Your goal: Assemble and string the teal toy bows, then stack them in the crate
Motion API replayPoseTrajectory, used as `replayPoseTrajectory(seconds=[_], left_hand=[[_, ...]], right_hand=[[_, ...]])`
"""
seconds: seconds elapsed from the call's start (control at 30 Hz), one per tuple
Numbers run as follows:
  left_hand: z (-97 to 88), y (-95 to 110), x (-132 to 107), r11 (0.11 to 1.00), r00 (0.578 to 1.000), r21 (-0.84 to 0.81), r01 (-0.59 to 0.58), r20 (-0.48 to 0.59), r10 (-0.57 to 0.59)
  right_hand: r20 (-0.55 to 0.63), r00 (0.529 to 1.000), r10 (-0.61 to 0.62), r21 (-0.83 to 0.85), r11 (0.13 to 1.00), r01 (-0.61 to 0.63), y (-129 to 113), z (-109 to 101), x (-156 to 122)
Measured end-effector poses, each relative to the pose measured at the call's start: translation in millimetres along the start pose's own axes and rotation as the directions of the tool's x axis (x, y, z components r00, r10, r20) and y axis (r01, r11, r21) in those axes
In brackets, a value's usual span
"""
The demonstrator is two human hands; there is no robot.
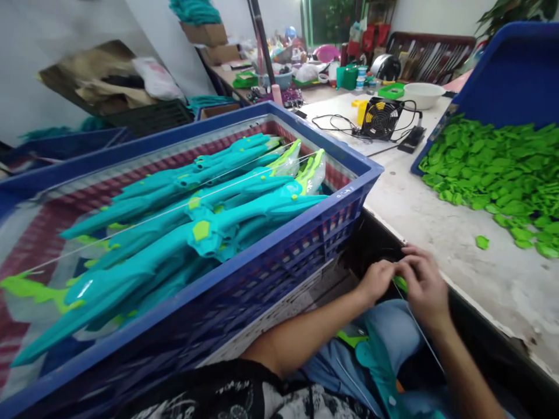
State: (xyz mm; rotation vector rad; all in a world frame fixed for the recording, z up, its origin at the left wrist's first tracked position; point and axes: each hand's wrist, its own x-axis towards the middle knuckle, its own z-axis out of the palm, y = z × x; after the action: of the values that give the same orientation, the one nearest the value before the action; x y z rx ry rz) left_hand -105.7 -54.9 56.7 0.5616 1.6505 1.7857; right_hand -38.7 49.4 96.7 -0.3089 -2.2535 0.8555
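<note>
My left hand (376, 280) and my right hand (424, 285) meet at the fingertips above my lap, both closed in a pinch. From between them a thin white string (418, 326) runs down to the lower right. Just under the fingers shows a bit of bright green plastic (400, 283), partly covered by my right hand. Across my legs lies a teal plastic toy bow (379, 362), largely hidden by my arms. What exactly the fingertips do to the string cannot be seen.
A blue crate (279, 256) at left holds several strung teal toy bows (227, 215). On the white table (454, 227) at right, green plastic pieces (506, 174) spill from a tipped blue bin (519, 75). A small black fan (381, 119) and cables stand behind.
</note>
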Motion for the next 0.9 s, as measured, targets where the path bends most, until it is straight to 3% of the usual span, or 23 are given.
replayPoseTrajectory(seconds=[0.07,0.13,0.2,0.37,0.5,0.57,0.73,0.9], left_hand=[[-7.2,8,4,0.953,0.979,-0.225,0.204,0.042,-0.199],[-17.8,14,4,0.905,0.959,-0.317,0.283,0.065,-0.277],[-28.3,19,4,0.902,0.953,-0.310,0.300,0.067,-0.294],[-40.7,23,2,0.947,0.961,-0.166,0.275,0.020,-0.275],[-40.9,21,-1,0.996,0.996,0.042,0.079,-0.044,-0.077],[-38.7,19,-3,0.998,0.997,0.061,0.007,-0.072,-0.002],[-33.4,20,-5,0.941,0.967,-0.229,0.248,-0.003,-0.255],[-38.6,25,-2,0.905,0.939,-0.249,0.344,0.085,-0.334]], right_hand=[[-0.043,0.997,0.065,0.046,0.997,-0.063,-10,23,-30],[-0.098,0.983,0.157,0.080,0.986,-0.149,-10,37,-49],[-0.122,0.972,0.199,0.121,0.975,-0.185,-6,44,-59],[-0.146,0.976,0.161,0.167,0.977,-0.136,-4,54,-66],[-0.207,0.957,0.202,0.136,0.975,-0.176,-8,61,-62],[-0.256,0.941,0.221,0.135,0.972,-0.191,-10,61,-59],[-0.336,0.886,0.318,0.223,0.941,-0.253,-14,64,-51],[-0.416,0.852,0.318,0.265,0.939,-0.221,-17,70,-52]])
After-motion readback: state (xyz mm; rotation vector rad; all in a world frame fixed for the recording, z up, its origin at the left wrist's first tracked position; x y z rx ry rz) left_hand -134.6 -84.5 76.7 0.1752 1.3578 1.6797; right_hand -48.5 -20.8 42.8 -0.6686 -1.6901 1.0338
